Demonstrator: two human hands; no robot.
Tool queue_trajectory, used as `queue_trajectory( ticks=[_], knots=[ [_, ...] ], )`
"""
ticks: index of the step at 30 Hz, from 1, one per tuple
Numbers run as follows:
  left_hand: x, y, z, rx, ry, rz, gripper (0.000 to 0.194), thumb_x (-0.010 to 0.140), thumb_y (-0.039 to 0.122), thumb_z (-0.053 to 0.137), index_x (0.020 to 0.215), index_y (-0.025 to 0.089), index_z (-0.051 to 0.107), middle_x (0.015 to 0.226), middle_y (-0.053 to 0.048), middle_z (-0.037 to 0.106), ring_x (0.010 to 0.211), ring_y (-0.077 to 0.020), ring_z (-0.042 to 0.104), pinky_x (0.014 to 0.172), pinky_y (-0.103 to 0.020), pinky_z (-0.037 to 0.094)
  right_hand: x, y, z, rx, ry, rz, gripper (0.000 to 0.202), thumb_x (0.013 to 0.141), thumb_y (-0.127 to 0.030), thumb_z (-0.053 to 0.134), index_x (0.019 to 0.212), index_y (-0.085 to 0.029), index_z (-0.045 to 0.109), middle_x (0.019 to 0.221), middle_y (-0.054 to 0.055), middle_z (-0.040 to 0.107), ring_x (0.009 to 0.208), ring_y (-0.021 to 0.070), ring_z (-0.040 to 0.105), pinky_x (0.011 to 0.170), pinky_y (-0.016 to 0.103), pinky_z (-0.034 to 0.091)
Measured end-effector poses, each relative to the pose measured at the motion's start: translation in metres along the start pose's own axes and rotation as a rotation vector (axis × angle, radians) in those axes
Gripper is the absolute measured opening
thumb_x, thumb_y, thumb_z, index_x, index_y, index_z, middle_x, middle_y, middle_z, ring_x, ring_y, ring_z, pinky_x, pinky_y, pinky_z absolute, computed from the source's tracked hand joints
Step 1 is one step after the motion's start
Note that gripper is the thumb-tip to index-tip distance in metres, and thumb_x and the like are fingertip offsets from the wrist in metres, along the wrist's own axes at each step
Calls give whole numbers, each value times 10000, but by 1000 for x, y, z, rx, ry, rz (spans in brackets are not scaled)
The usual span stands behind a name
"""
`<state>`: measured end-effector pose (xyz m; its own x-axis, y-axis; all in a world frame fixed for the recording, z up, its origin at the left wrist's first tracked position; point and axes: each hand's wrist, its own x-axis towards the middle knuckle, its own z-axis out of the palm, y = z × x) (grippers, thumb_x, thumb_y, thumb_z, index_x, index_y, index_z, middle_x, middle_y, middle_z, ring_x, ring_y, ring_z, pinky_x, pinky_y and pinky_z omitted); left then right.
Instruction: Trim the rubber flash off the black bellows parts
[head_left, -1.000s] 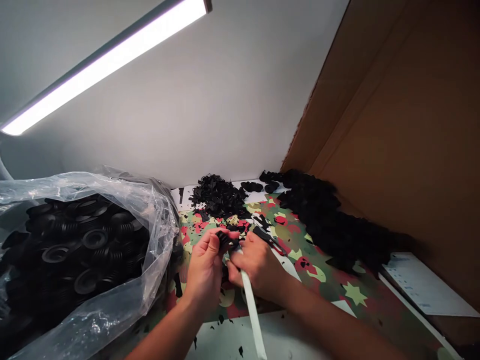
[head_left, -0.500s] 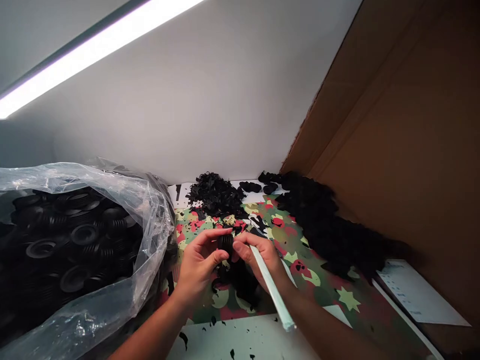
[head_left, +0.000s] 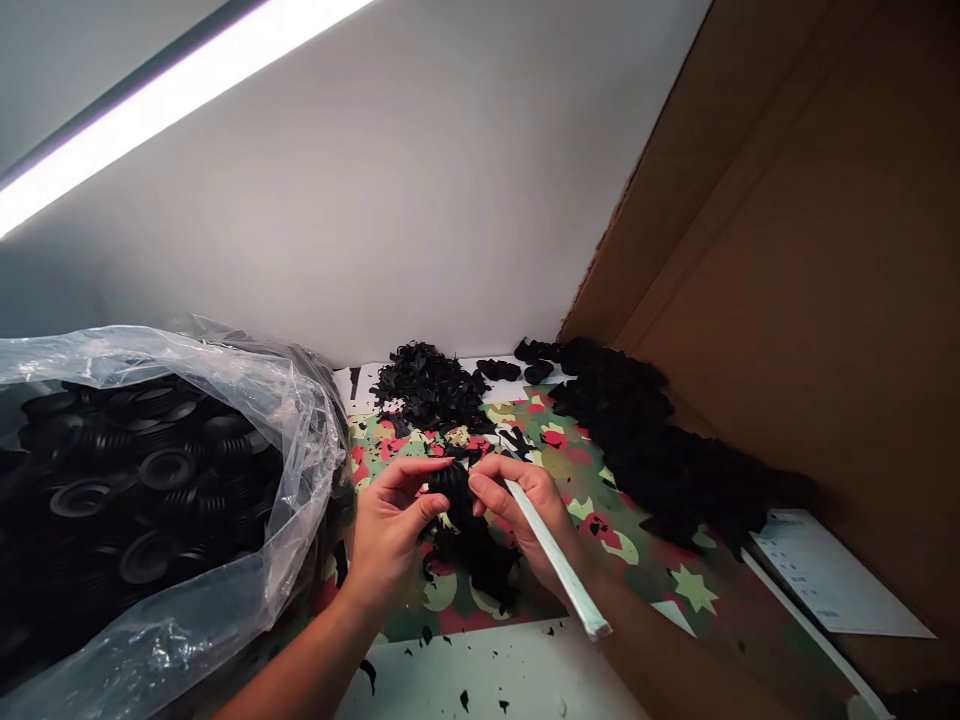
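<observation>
Between the thumb and fingers of my left hand (head_left: 390,525) is a ribbed black rubber bellows (head_left: 448,482), gripped by its side. My right hand (head_left: 529,500) is closed around a tool with a long white handle (head_left: 559,565), which looks wrapped and slants down toward me. The tool's working end is hidden, so its kind cannot be made out. Right thumb and forefinger pinch at the bellows' right side. Below both hands lies a heap of black scraps (head_left: 480,565) on a camouflage-patterned sheet (head_left: 694,590).
At left a clear plastic bag (head_left: 300,430) holds many black bellows (head_left: 169,468). Behind my hands is a pile of black trimmings (head_left: 431,385). A larger dark heap (head_left: 645,440) runs along the cardboard wall (head_left: 810,300), near a white printed paper (head_left: 840,575).
The bellows has turned and tilted in my left hand, its ribs now facing differently. My right hand has shifted slightly, and the white handle's lower end has swung to the right.
</observation>
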<state>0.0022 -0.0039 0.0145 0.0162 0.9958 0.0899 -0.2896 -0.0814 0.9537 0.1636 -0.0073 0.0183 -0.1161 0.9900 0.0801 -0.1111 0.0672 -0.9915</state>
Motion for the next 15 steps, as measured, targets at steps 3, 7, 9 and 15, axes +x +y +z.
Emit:
queue_trajectory(
  ticks=[3,7,9,15],
  knots=[
    [-1,-1,-1,-4,5,-8,271,637,313,920,869,216,820,828,-41,787,755,-168,689,680,-223,541,-1,0,0,27,-9,29,370,839,-491,672,627,-200,584,590,-17,550,534,114,456,553,257,400],
    [-2,-4,-4,27,7,-7,256,663,311,899,881,208,813,831,-43,782,745,-168,682,673,-230,536,-2,3,1,12,-13,24,364,847,-498,665,644,-203,596,586,-20,555,532,119,473,556,258,411],
    [-1,-3,-5,110,-5,42,218,700,290,868,889,204,802,842,-47,778,750,-184,689,666,-252,546,-1,7,0,-60,-5,-28,360,859,-504,656,661,-205,625,598,-6,588,571,140,505,602,274,436],
    [-11,26,-6,901,-174,749,380,884,48,607,1123,298,767,1094,-70,742,1042,-238,667,914,-388,540,18,19,-23,-503,123,-246,538,948,-505,486,488,-228,463,475,1,488,605,183,497,684,314,433]
  ],
)
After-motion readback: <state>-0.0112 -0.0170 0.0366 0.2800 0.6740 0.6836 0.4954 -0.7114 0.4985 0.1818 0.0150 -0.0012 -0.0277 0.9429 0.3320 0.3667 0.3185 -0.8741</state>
